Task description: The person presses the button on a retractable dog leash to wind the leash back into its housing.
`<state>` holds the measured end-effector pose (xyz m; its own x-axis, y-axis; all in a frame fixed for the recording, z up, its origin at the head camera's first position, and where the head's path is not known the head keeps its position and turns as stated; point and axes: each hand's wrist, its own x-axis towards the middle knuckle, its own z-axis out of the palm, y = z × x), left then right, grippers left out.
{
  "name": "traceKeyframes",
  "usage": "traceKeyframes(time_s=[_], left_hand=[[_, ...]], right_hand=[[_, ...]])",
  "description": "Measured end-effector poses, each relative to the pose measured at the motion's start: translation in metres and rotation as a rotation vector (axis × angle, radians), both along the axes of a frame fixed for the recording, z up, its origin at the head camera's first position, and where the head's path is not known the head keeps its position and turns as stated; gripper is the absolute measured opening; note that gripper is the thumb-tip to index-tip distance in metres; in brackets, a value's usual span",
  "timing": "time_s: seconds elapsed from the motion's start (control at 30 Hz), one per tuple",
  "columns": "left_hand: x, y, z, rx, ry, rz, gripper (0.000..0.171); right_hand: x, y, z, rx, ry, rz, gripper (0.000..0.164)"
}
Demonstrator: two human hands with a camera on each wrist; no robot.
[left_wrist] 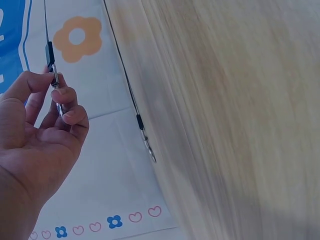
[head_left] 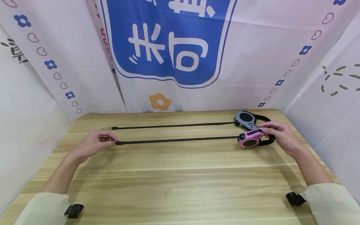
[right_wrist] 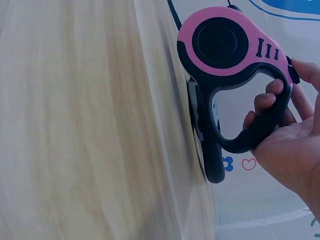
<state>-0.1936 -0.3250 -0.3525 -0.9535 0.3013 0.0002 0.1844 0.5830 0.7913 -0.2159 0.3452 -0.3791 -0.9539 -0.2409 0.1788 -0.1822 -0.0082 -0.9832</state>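
Note:
My right hand (head_left: pixel 282 137) grips the handle of a pink and black retractable dog leash (head_left: pixel 250 138); in the right wrist view fingers pass through its handle loop and the thumb is at the button. From it a black strap (head_left: pixel 180 139) runs straight across to my left hand (head_left: pixel 94 143). In the left wrist view that hand pinches the strap's metal clip (left_wrist: pixel 59 102) between thumb and fingers. Just behind lies a grey and black retractable leash (head_left: pixel 245 120), its strap (head_left: pixel 174 126) drawn out and its metal clip (head_left: pixel 106 128) resting on the table.
The wooden table (head_left: pixel 180 187) stands against a white printed cloth (head_left: pixel 253 62) at the back, with more white cloth at both sides. Black wrist devices (head_left: pixel 74 211) sit at both sleeves.

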Motion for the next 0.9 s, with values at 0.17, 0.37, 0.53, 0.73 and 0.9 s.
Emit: traceKeyframes(time_s=[0.17,0.37,0.53,0.73,0.9], left_hand=[[-0.0012,0.0019,-0.0008,0.008,0.008,-0.006,0.016],[-0.0023,0.0027,-0.0014,0.037,-0.001,-0.024,0.014],[-0.0035,0.0030,-0.0031,0.024,0.007,-0.020,0.014],[-0.0060,0.0050,-0.0060,0.011,0.026,-0.027,0.013],[-0.0077,0.0079,-0.0072,-0.005,0.038,-0.036,0.012]], right_hand=[[0.0004,-0.0008,0.0007,0.008,-0.010,-0.001,0.031],[0.0005,-0.0006,-0.0003,-0.004,0.005,0.009,0.031],[0.0003,0.0001,-0.0008,0.001,-0.001,0.004,0.031],[0.0002,-0.0007,-0.0008,0.017,-0.004,-0.004,0.030],[-0.0001,-0.0034,-0.0001,0.023,-0.007,-0.008,0.029]])
